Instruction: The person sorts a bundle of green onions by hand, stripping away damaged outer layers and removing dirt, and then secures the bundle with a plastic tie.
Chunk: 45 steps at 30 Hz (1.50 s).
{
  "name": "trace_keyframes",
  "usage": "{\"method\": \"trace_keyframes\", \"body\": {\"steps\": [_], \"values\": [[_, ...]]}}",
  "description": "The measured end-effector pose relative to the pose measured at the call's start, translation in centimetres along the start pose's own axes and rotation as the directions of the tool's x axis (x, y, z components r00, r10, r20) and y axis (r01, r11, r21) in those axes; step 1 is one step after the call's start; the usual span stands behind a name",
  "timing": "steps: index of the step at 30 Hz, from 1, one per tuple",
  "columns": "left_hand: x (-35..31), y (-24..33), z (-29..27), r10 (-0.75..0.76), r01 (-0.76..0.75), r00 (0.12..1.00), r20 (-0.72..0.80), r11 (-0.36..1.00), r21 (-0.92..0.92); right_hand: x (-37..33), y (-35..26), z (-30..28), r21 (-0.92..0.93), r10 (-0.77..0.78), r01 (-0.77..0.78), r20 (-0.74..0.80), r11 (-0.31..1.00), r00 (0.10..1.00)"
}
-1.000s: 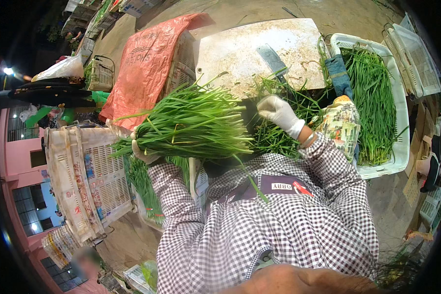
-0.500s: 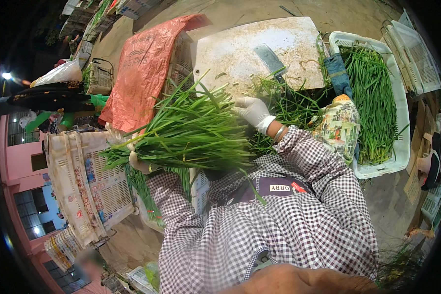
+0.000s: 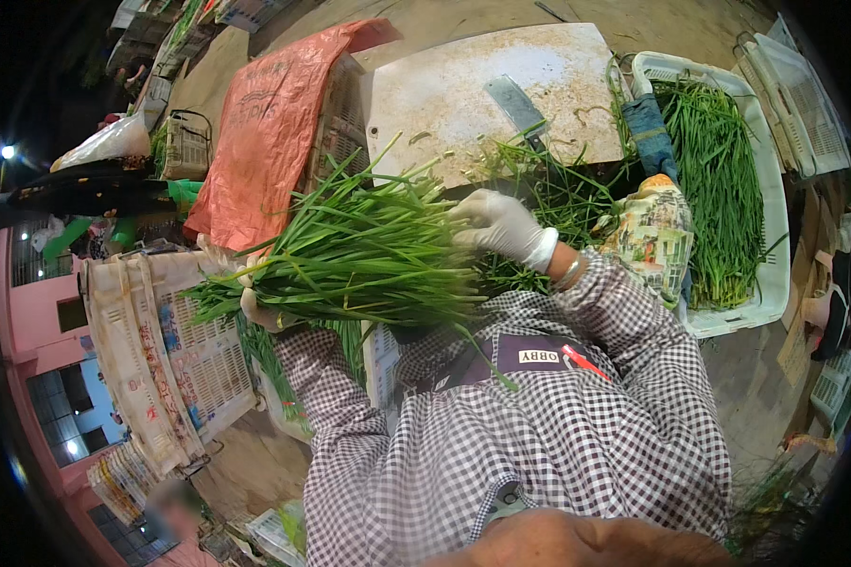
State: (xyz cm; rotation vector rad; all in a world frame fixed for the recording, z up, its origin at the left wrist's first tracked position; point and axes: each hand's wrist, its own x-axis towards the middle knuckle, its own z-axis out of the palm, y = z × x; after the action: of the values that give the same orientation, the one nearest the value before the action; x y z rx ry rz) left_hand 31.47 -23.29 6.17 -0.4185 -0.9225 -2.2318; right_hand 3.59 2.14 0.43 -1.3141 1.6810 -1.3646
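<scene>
A large bunch of garlic chives (image 3: pixel 369 250) lies crosswise before me, leaf tips to the left and pale stalk ends to the right. My left hand (image 3: pixel 261 307), in a pale glove and partly covered by leaves, is wrapped round the leafy end from beneath. My right hand (image 3: pixel 503 225), gloved in white, is closed at the stalk ends with bent fingers; leaves hide some fingertips. Beyond the bunch, a cleaver (image 3: pixel 515 104) rests on a stained white board (image 3: pixel 416 104). Loose green stalks (image 3: pixel 567 194) are heaped between the board and my right forearm.
On the right stands a white crate (image 3: pixel 777 255) filled with green stalks. A printed bag (image 3: pixel 654 241) and a blue cloth (image 3: pixel 650 137) sit beside it. An orange sack (image 3: pixel 260 142) drapes a crate at left, near upright pale crates (image 3: pixel 175 350). A person (image 3: pixel 175 520) is at lower left.
My right hand has shifted slightly right and down along the stalk ends, and its forearm has moved right. My left hand still grips the leafy end, a little further left.
</scene>
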Motion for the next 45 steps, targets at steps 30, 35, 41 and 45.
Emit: {"method": "trace_keyframes", "body": {"steps": [30,35,41,45], "values": [[0.1,1.3,3.5,0.087,-0.09,0.994,-0.063,0.994,-0.056,1.6,3.6,-0.5,0.65,-0.015,-0.096,0.163,0.754,0.986],[-1.0,3.0,2.7,0.054,-0.061,0.996,-0.065,0.993,-0.098,-0.6,10.8,-5.2,-0.1,0.443,-0.432,0.239,0.896,0.864],[-1.6,2.8,1.9,0.1,-0.107,0.993,-0.067,0.989,-0.106,0.5,6.3,-3.8,-0.395,0.3,-0.278,-0.005,0.876,0.954],[-0.2,2.2,2.9,0.057,-0.063,0.995,-0.083,0.996,-0.065,4.5,4.7,-0.9,0.193,0.053,-0.068,0.081,0.979,0.995]]}}
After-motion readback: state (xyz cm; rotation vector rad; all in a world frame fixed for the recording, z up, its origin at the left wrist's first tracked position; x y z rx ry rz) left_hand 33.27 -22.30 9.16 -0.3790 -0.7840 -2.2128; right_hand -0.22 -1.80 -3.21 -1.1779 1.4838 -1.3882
